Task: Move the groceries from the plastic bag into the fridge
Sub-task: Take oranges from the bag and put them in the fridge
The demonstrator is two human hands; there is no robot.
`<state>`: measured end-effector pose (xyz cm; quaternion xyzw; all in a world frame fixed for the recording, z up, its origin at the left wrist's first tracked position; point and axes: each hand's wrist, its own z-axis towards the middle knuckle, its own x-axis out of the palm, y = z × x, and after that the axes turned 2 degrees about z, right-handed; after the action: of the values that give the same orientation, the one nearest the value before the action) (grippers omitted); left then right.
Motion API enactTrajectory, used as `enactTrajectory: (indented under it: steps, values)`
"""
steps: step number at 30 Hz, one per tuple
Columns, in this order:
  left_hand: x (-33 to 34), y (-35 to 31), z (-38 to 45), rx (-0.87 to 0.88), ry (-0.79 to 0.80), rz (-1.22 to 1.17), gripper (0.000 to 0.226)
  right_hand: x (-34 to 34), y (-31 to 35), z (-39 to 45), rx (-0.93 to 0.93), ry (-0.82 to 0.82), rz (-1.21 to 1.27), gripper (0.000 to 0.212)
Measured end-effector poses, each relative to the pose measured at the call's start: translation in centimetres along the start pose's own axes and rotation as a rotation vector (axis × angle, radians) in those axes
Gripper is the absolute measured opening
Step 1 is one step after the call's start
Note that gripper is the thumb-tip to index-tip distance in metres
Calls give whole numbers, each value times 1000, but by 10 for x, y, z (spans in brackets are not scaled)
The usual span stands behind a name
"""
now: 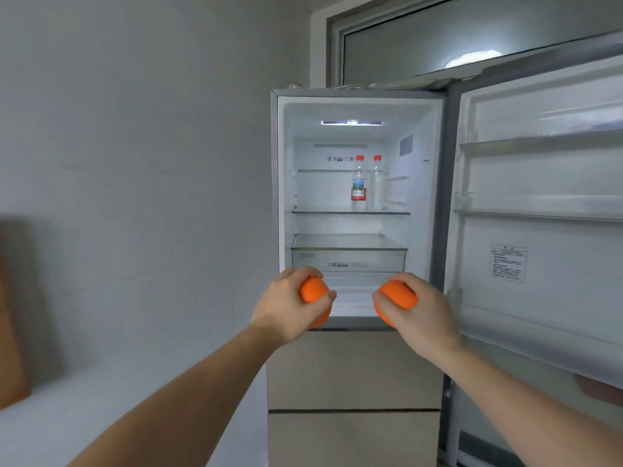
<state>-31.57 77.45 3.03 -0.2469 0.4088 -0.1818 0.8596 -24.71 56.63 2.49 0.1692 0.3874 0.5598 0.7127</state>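
Observation:
The fridge [354,365] stands in front of me with its upper compartment lit and its door [539,230] swung open to the right. My left hand [290,308] grips an orange [312,291] just in front of the compartment's bottom edge. My right hand [421,308] grips a second orange [397,296] at the same height, a little to the right. Both arms reach forward. Two clear bottles with red caps [359,183] stand on an upper glass shelf. The plastic bag is not in view.
A grey wall fills the left side, with a brown wooden object [10,315] at the far left edge. Below the open compartment are two closed beige drawers [354,436]. The door racks hold nothing. A window [472,38] sits above the fridge.

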Motion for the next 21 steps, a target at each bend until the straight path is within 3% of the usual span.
enactTrajectory:
  steps: [10,16,21]
  values:
    - [91,30,136,-125,-8,48,42,36,-135,134,73,88,151,26]
    - [125,46,201,-348,-77,-305,38,68,-168,204,553,85,581,31]
    - [138,83,254,-338,-34,-281,55,110,-184,261,609,160,708,19]
